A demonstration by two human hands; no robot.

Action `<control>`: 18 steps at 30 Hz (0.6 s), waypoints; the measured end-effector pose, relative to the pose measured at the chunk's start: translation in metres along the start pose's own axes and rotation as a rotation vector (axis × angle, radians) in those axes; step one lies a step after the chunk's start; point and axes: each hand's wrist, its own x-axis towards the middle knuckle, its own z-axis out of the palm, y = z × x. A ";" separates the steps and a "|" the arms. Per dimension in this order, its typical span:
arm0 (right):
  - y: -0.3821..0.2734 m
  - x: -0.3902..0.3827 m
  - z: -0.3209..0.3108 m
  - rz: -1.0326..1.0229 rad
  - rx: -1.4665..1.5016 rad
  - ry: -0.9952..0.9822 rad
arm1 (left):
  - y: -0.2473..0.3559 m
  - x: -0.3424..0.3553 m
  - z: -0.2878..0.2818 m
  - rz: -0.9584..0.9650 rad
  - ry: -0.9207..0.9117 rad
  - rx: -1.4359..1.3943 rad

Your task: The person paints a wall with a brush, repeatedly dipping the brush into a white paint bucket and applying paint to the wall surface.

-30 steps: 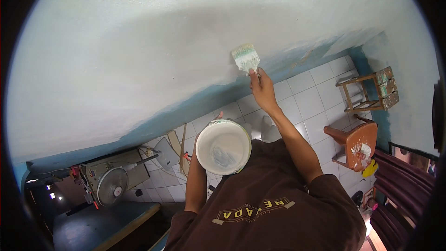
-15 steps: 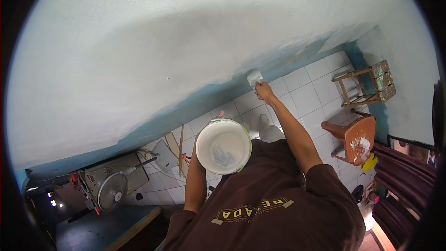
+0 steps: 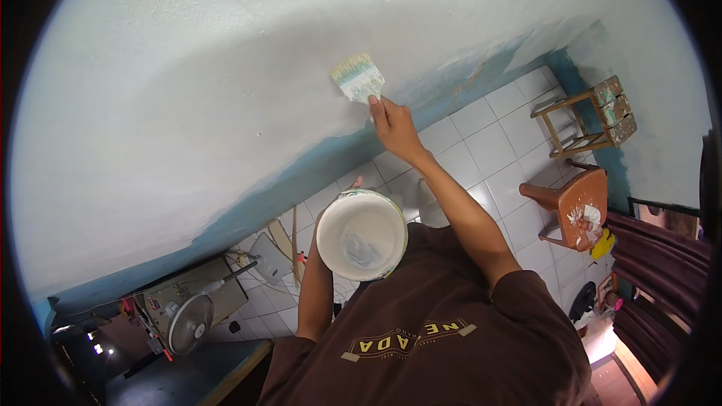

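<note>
A wide paintbrush [image 3: 358,77], its head smeared with white and pale green paint, is gripped by the handle in my right hand [image 3: 395,129]. Its bristles are over the white-painted part of the wall [image 3: 210,128]; I cannot tell whether they touch. My left hand [image 3: 356,183] supports a white bucket [image 3: 365,214] close to my chest. Only some fingertips show past the rim, and the rest of that hand is hidden by the bucket. Whitish paint residue [image 3: 363,248] lies on the bucket's bottom. A blue strip [image 3: 301,169] runs along the lower wall.
At right stand a paint-spattered wooden stool [image 3: 594,114] and an orange-brown plastic chair [image 3: 583,207] with scraps on it. A fan [image 3: 190,323], a cabinet [image 3: 233,286] and a blue-topped table [image 3: 173,372] are at lower left. White tiles [image 3: 492,116] cover the floor; dark curtains [image 3: 662,256] hang at right.
My right hand has swung the paintbrush up and left, from the blue strip near the floor to the white area higher on the wall. The bucket stays in my left hand.
</note>
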 end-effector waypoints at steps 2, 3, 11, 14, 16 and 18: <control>0.061 0.007 0.008 0.003 -0.104 0.026 | 0.001 0.013 -0.014 -0.099 -0.228 -0.161; 0.094 0.008 0.008 0.018 -0.214 0.047 | 0.001 0.019 -0.018 -0.093 -0.231 -0.148; 0.171 -0.013 0.030 0.513 -0.211 -0.002 | -0.008 0.016 -0.032 0.046 -0.048 -0.208; 0.164 -0.023 0.033 0.748 0.012 0.048 | 0.000 0.012 -0.019 -0.031 -0.285 -0.239; 0.151 -0.015 0.034 0.699 -0.007 0.098 | -0.001 0.010 -0.015 -0.028 -0.305 -0.288; 0.123 0.003 0.030 0.338 -0.120 0.224 | 0.001 0.010 -0.006 -0.044 -0.329 -0.339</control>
